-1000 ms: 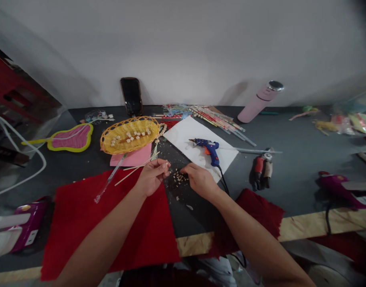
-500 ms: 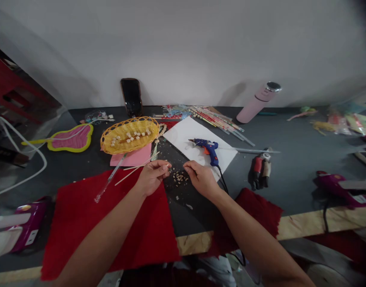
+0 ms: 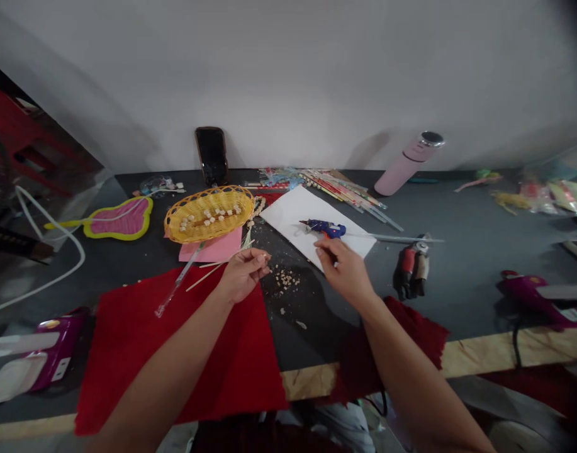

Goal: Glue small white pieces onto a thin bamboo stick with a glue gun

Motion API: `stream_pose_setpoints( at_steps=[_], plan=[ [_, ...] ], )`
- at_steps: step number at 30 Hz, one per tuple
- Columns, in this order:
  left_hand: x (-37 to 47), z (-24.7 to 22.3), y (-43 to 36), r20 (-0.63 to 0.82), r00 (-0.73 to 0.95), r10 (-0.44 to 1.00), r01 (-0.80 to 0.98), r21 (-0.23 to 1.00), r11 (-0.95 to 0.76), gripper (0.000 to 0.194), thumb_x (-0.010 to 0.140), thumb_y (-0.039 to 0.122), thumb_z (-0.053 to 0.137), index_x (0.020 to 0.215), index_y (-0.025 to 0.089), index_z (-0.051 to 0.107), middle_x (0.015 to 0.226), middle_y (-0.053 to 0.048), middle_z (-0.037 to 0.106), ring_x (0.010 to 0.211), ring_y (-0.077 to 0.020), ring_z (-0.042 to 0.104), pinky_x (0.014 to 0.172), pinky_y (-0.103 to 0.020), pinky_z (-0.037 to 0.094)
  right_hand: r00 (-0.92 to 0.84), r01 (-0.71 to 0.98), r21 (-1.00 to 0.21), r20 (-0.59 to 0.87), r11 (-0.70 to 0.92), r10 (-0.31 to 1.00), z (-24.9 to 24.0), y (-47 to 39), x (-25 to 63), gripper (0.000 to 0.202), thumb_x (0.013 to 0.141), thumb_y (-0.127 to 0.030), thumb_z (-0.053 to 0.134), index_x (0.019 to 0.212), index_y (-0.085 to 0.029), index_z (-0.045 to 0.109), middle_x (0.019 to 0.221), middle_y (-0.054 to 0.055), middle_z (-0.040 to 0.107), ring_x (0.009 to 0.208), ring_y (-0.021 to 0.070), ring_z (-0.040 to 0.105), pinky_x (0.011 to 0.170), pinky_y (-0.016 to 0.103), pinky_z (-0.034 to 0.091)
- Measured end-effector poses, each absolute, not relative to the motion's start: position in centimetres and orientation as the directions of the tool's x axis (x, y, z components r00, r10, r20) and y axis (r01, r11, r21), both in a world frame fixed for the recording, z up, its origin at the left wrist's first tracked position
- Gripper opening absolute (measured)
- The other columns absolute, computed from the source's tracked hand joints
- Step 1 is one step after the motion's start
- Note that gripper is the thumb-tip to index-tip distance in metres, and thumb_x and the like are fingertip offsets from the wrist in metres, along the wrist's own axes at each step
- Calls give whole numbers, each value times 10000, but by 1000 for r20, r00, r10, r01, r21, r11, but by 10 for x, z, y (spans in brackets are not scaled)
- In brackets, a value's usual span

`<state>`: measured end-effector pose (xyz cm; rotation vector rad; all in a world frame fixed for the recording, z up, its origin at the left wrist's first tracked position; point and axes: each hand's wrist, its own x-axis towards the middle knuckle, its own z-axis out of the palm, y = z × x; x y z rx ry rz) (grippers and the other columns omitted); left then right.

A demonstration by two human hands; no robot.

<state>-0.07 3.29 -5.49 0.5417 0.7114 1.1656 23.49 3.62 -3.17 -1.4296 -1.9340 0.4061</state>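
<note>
My left hand is pinched closed on a tiny pale piece, over the edge of the red cloth. Small pale pieces lie scattered on the dark table just right of it. My right hand has its fingers parted and curved beside the blue glue gun, covering its handle; no grip on it shows. The glue gun lies on a white sheet, a clear stick reaching right from it. Behind my left hand, a yellow wicker basket holds small pale clusters.
A phone leans on the wall. Patterned strips and a pink bottle stand or lie at the back. Pliers lie to the right, purple glue guns at both sides. A pink fan shape is at left.
My right hand has moved right and up from beside my left hand to the blue glue gun, its fingers opening. My left hand keeps its pinch. The view has shifted slightly.
</note>
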Motion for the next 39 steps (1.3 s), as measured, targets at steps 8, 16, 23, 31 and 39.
stream_pose_setpoints(
  at_steps=[8, 16, 23, 31, 39],
  plan=[
    [0, -53, 32, -201, 259, 945, -610, 724, 321, 95, 657, 173, 728, 670, 123, 649, 744, -21, 608, 588, -58, 512, 548, -196, 437, 62, 890, -455, 65, -25, 996, -22, 52, 278, 291, 790, -443, 518, 926, -194, 578, 772, 34, 651, 702, 176, 599, 611, 260, 401],
    [0, -52, 32, -174, 291, 941, -616, 718, 323, 73, 689, 166, 701, 681, 130, 639, 738, -19, 603, 595, -55, 498, 563, -196, 424, 86, 952, -284, -94, -110, 992, -33, 68, 277, 428, 759, -590, 451, 794, -195, 613, 758, 56, 662, 696, 191, 588, 531, 244, 315],
    [1, -49, 31, -189, 294, 937, -603, 724, 336, 91, 689, 182, 701, 672, 126, 631, 759, -25, 608, 603, -63, 501, 559, -204, 418, 190, 908, -385, 31, -164, 981, -45, 65, 281, 330, 737, -501, 498, 747, -196, 624, 667, 22, 629, 639, 165, 556, 538, 242, 319],
    [1, -50, 30, -192, 297, 935, -604, 721, 340, 73, 686, 166, 703, 701, 129, 642, 750, -20, 596, 589, -59, 490, 570, -211, 410, 102, 46, -997, -57, -62, 993, -35, 54, 276, 202, 761, -407, 521, 763, -205, 515, 587, -29, 455, 486, 105, 422, 428, 226, 357],
    [0, -55, 30, -205, 293, 934, -602, 719, 347, 84, 696, 187, 699, 712, 129, 639, 774, -27, 593, 593, -62, 494, 580, -223, 413, -92, -88, -995, -47, -55, 995, -28, 38, 257, 259, 709, -272, 632, 942, -206, 540, 730, -2, 542, 532, 100, 467, 467, 241, 384]
  ],
)
